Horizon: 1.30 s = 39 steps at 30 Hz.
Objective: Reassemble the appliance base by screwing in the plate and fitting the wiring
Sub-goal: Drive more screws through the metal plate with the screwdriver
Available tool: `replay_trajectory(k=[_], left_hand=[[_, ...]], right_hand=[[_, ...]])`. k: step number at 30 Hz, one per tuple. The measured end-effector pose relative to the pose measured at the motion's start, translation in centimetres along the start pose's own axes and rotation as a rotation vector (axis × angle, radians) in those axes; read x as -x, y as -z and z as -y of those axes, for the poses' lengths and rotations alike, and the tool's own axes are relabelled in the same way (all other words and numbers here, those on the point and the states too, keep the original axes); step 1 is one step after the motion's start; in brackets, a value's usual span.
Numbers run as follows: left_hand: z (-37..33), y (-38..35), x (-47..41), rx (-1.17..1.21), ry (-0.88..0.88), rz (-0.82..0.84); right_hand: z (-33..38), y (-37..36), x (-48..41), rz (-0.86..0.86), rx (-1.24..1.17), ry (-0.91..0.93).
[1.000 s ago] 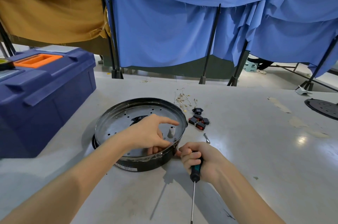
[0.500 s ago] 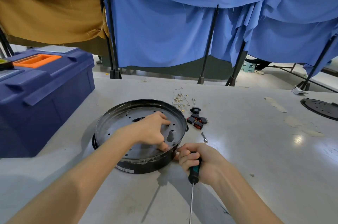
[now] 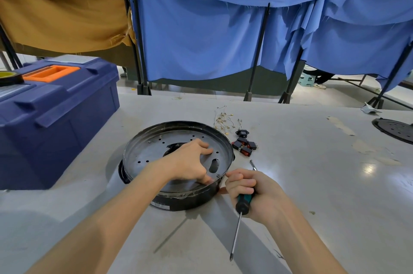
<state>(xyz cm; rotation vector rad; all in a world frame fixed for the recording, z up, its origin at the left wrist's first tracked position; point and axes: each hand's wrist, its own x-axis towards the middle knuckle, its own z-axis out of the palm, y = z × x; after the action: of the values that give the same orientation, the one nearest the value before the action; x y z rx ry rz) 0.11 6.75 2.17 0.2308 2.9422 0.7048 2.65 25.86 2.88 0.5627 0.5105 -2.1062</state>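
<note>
The round black appliance base (image 3: 190,201) sits on the grey table (image 3: 312,184) with a perforated metal plate (image 3: 147,150) lying inside it. My left hand (image 3: 187,163) rests on the plate. Its fingers are bent, the index tip touches the metal, and the thumb reaches to the near rim; anything pinched under it is hidden. A small screw (image 3: 218,175) sits in the plate beside the thumb. My right hand (image 3: 254,191) grips a screwdriver (image 3: 244,203) by its teal and black handle, right against the base's near right wall. The shaft points back toward me.
Behind the base lie thin loose wires (image 3: 223,121), black and red switches (image 3: 244,146) and a small metal pin (image 3: 253,164). A blue toolbox (image 3: 55,115) with a tape roll (image 3: 10,77) on it stands at the left. Another black disc (image 3: 395,130) lies far right.
My left index finger, stretched out a second ago, has curled down onto the plate and the hand has settled lower. My right hand and the screwdriver have stayed in place.
</note>
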Motion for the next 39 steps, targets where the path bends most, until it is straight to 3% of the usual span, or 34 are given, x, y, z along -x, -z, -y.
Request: replay_trajectory(k=[16, 19, 22, 26, 30, 32, 35, 39], left_hand=[[0.0, -0.3, 0.1, -0.001, 0.013, -0.005], [0.0, -0.4, 0.2, -0.021, 0.011, 0.001], [0.0, -0.5, 0.4, -0.061, 0.016, 0.003], [-0.7, -0.4, 0.8, -0.236, 0.021, -0.022], [-2.0, -0.9, 0.9, -0.321, 0.024, -0.045], [-2.6, -1.1, 1.1, -0.339, 0.030, -0.058], [-3.4, -1.4, 1.5, -0.386, 0.059, -0.077], [-4.8, -2.1, 2.3, -0.445, 0.088, -0.089]], right_hand=[[0.1, -0.1, 0.1, -0.001, -0.015, 0.006], [0.6, -0.2, -0.1, -0.078, 0.096, 0.100], [2.5, -0.7, -0.3, -0.186, 0.229, 0.349], [5.3, -2.0, -0.4, -0.308, 0.653, 0.684], [5.4, -2.2, -1.9, -0.334, 1.339, 0.655], [4.8, -1.9, -3.0, -0.317, 1.570, 0.681], [4.8, -1.5, -3.8, -0.268, 1.770, 0.762], [5.9, -1.3, -3.6, -0.165, 1.815, 0.722]])
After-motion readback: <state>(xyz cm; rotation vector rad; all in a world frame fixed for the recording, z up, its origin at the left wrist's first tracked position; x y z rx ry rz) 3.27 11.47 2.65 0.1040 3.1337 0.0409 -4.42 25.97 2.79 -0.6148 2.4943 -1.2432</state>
